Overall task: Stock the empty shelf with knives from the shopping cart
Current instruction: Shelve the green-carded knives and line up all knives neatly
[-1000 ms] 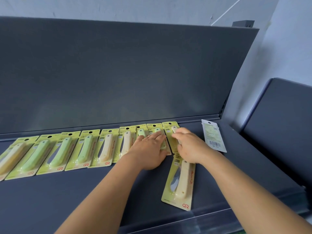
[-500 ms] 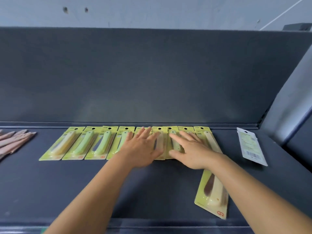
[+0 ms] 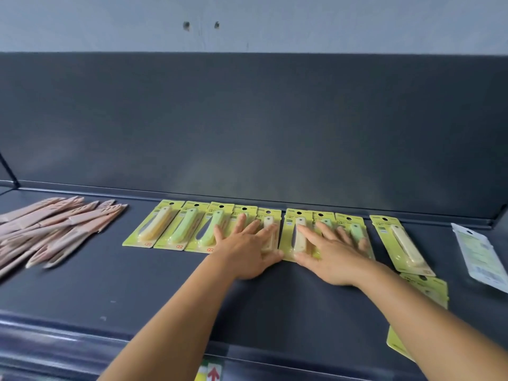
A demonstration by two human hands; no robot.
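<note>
Spanning a grey wall, dark shelf

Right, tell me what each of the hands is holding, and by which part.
Nothing is held. The left hand and right hand lie flat, fingers spread, pressing on the row of knife packs.

Partly hidden under the left hand: two yellow-green carded knife packs. Under the right hand: lower ends of three more. Behind the right forearm: most of a yellow-green pack near the shelf's front edge. Cut off at left: blurred heap of pink sheathed knives. Clipped at right: white back-facing pack, print unreadable.
</note>
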